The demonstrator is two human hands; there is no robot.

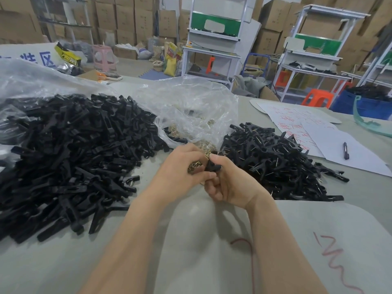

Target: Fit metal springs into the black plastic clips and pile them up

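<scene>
The fingers of the right hand (231, 185) are clamped on a small black plastic clip (212, 165) held just above the grey table (191, 240), while the fingers of the left hand (180, 168), touching it, curl round a bunch of small brass-coloured metal springs (193, 167). Just behind the hands more springs spill from a crumpled clear plastic bag (191, 102). A broad heap of loose black plastic clip pieces (70, 155) lies to the left, and a smaller pile of black clips with metal springs showing (275, 162) lies to the right, near white paper sheets with red writing (297, 126) and a dark pen (345, 150).
</scene>
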